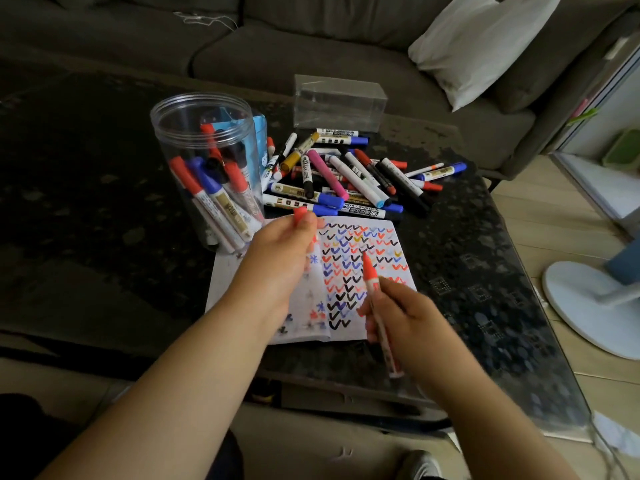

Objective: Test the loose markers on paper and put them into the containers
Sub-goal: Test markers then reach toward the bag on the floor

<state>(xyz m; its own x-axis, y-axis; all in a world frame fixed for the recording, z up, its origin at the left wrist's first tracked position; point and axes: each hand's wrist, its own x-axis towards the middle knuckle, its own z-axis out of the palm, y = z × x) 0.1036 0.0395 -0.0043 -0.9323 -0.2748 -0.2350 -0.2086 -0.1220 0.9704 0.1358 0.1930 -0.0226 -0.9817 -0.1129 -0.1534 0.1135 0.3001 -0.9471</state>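
My right hand (408, 323) grips an uncapped red marker (375, 299), its tip pointing up over the paper (367, 268), which is covered with rows of coloured check marks. My left hand (280, 254) hovers over the paper's left half and pinches the marker's red cap (300, 213) between its fingertips. A heap of loose markers (346, 174) lies just beyond the paper. A tall clear round jar (204, 168) to the left holds several markers. Farther back stands an empty clear rectangular box (337, 100).
Everything sits on a dark patterned table (86, 202). A light blue container (259, 140) hides partly behind the jar. A grey sofa with a white cushion (481, 43) lies beyond the table. A white fan base (588, 303) stands on the floor to the right.
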